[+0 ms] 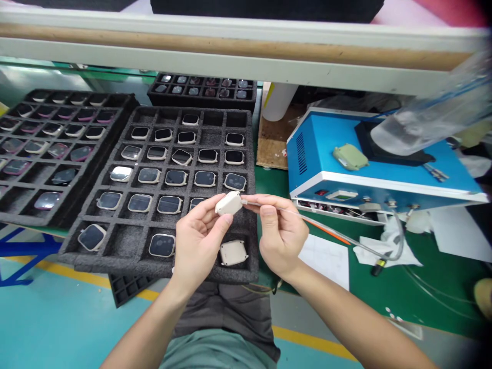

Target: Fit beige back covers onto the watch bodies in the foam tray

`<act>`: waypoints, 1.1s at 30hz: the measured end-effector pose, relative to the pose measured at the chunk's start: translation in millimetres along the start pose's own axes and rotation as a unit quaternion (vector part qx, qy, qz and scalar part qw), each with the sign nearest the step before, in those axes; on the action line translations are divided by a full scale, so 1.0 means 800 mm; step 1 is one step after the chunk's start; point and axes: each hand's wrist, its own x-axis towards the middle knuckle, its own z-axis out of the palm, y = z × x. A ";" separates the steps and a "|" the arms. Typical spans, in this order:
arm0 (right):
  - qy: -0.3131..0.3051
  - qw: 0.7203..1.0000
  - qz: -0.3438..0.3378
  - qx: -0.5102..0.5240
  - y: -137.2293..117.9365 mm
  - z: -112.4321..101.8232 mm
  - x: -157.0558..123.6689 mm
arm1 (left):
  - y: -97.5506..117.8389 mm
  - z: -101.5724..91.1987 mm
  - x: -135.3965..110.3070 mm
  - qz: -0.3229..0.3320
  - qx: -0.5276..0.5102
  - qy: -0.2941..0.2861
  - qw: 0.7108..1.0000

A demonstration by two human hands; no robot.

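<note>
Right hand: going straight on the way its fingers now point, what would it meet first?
The right hand would probably meet the pale watch case held in the left hand; whether it touches already is unclear.

Bright, fairly even light falls from above; it flares white on one screen (pixel 121 174) in the tray (pixel 251 154) (nearby ones carry softer grey reflections); the space under the shelf (pixel 230 66) is dimmer; the held watch (pixel 229 203) shows pale and reasonably clear; the far right darkens to black; the bag (pixel 430 113) there is stretched and smeared, its contents perhaps just blur.
</note>
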 end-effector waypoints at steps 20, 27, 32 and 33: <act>-0.017 1.000 -0.019 0.018 -0.005 0.004 0.006 | 0.002 0.000 0.002 0.001 0.012 -0.012 1.000; -0.019 0.999 -0.030 0.026 -0.001 0.007 0.012 | 0.002 -0.001 0.007 0.004 0.034 0.006 0.999; -0.016 0.999 -0.031 0.018 -0.001 0.008 0.015 | 0.003 0.000 0.008 0.000 0.048 0.014 0.999; -0.016 0.999 -0.031 0.019 -0.001 0.008 0.016 | 0.003 0.000 0.008 0.001 0.048 0.015 0.999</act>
